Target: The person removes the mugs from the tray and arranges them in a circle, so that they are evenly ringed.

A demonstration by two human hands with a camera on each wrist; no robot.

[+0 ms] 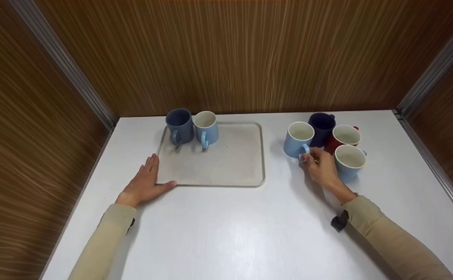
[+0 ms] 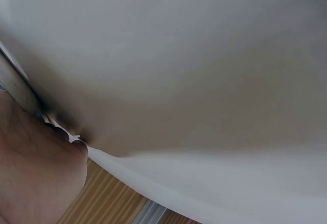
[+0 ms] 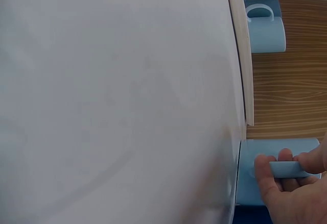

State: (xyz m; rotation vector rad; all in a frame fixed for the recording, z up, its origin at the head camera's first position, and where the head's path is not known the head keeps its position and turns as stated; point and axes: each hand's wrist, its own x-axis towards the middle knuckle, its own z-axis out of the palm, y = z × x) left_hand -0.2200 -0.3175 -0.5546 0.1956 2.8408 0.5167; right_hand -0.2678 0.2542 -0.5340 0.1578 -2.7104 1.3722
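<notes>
My right hand [image 1: 323, 167] grips the handle of a light blue mug [image 1: 294, 146] at the right of the table. In the right wrist view, the fingers and thumb close round that mug's handle [image 3: 287, 169]. Fingers straight and thumb spread, my left hand [image 1: 145, 184] rests at the near left corner of a beige tray [image 1: 211, 171]. Only part of that hand and the tray edge show in the left wrist view. A grey-blue mug [image 1: 180, 126] and another light blue mug [image 1: 207, 128] stand upright at the tray's far left, handles toward me.
Behind and beside the gripped mug stand a dark blue mug [image 1: 321, 128], a red mug with a white inside [image 1: 346, 136] and a grey-blue mug with a white inside [image 1: 349, 165]. Wood-grain panels [image 1: 226, 58] wall the white table [image 1: 218, 229] at the back and sides.
</notes>
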